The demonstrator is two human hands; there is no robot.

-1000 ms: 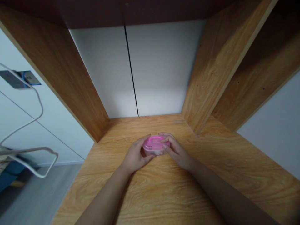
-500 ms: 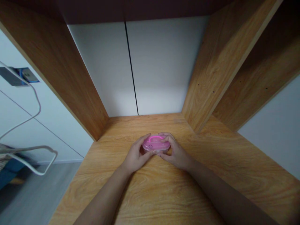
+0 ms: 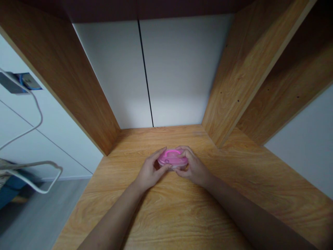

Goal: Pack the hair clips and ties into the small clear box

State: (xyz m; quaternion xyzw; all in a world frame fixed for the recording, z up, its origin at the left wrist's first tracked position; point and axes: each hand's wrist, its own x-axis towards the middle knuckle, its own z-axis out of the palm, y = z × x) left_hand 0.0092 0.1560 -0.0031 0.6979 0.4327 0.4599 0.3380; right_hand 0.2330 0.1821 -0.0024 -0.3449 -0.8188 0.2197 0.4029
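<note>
One pink-lidded plastic box (image 3: 172, 161) is seen in the head view, set on the wooden desk (image 3: 169, 211) between two bare hands. Its left end is clasped by the left hand (image 3: 151, 171), with the thumb brought round in front; its right end is grasped by the right hand (image 3: 194, 167), a finger laid across the lid (image 3: 173, 160). Judged by its see-through walls, it should be light — fairly stiff, perhaps brittle at the rim. Since smooth plastic may slip, it is best held low at both ends — walls pressed gently, lid spared.
</note>
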